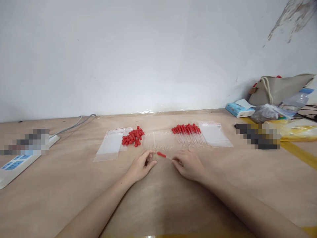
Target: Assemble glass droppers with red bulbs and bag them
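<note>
My right hand [188, 164] pinches the clear tube of a dropper whose red rubber bulb [161, 154] points left. Just left of that bulb, my left hand [143, 166] is open, thumb and fingers apart, with nothing seen between them. Beyond my left hand lies a pile of loose red bulbs [133, 137]. A row of clear glass tubes [155, 140] without bulbs lies in the middle. Behind my right hand, several droppers with red bulbs [186, 129] lie side by side, their tubes toward me.
Clear plastic bags [109, 145] lie left of the bulbs, and more bags [217, 135] lie right of the droppers. A white power strip [27, 160] is at far left. At right are a blue tissue pack [239, 108], a grey bag [284, 87] and yellow plastic packaging [294, 130].
</note>
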